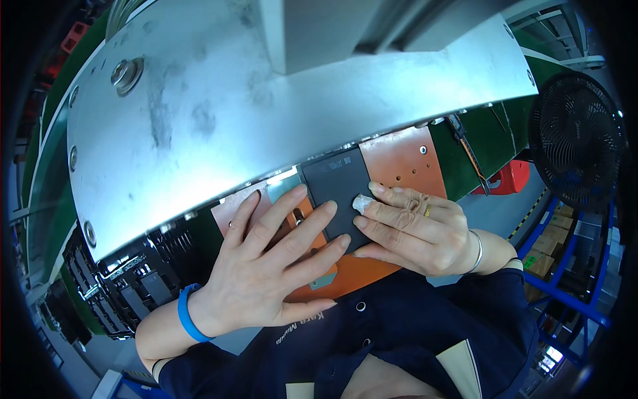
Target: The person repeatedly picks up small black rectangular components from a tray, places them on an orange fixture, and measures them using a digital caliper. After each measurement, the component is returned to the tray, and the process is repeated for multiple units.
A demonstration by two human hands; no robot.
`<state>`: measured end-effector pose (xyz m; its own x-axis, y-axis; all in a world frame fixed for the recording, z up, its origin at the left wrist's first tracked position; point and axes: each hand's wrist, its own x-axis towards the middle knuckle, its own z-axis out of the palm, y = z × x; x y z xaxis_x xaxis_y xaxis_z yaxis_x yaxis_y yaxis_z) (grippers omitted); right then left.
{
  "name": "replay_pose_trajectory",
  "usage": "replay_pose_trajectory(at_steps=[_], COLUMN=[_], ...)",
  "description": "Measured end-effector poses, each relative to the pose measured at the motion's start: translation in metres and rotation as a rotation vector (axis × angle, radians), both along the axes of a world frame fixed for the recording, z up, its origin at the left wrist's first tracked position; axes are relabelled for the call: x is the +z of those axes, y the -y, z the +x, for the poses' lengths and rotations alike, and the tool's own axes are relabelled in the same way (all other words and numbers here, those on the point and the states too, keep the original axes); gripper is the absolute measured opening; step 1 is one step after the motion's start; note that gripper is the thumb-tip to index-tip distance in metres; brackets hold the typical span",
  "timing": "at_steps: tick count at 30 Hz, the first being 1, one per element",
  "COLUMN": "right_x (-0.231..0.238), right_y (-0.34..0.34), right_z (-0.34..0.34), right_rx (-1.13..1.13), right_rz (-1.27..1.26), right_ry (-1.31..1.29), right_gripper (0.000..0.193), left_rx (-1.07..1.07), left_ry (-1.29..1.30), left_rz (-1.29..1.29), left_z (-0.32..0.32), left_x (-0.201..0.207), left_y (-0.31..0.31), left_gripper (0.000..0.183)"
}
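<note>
Presently: left hand [256, 272], fingers spread, steadying black rectangular slab [335, 183]; right hand [422, 233], grasp unclear, ideally pressing crumpled white scrap [361, 203] evenly.

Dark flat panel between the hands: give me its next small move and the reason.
Probably press the dark panel lightly and evenly to steady it: the left hand has fingertips over its left side, the right hand over its right.

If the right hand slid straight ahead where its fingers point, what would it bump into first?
Probably the left hand, at its fingertips. The right hand points toward them across the dark flat piece, though one view leaves their exact heights unclear.
</note>
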<state>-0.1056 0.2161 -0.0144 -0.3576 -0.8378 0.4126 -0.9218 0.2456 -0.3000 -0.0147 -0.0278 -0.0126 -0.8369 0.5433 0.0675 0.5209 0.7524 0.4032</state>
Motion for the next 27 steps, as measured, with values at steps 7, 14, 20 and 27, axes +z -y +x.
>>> replay_pose_trajectory(at_steps=[7, 14, 20, 27], right_x=[0.034, 0.040, 0.027, 0.017], right_y=[-0.005, -0.007, 0.009, -0.017], right_z=[0.015, -0.005, -0.018, 0.002], right_rx=[-0.023, -0.338, -0.332, -0.201], right_rz=[0.112, -0.322, -0.186, -0.484], right_ry=[0.666, 1.639, 1.429, 1.370], right_gripper=[0.048, 0.044, 0.045, 0.041], left_rx=[-0.016, -0.075, -0.093, 0.216], left_ry=[-0.030, -0.115, -0.300, 0.488], left_rz=[0.015, 0.077, 0.177, 0.826], left_z=[-0.002, -0.002, 0.005, 0.020], left_x=[-0.001, -0.004, 0.003, 0.033], left_y=[0.001, 0.005, 0.002, -0.009], left_gripper=[0.062, 0.058, 0.041, 0.015])
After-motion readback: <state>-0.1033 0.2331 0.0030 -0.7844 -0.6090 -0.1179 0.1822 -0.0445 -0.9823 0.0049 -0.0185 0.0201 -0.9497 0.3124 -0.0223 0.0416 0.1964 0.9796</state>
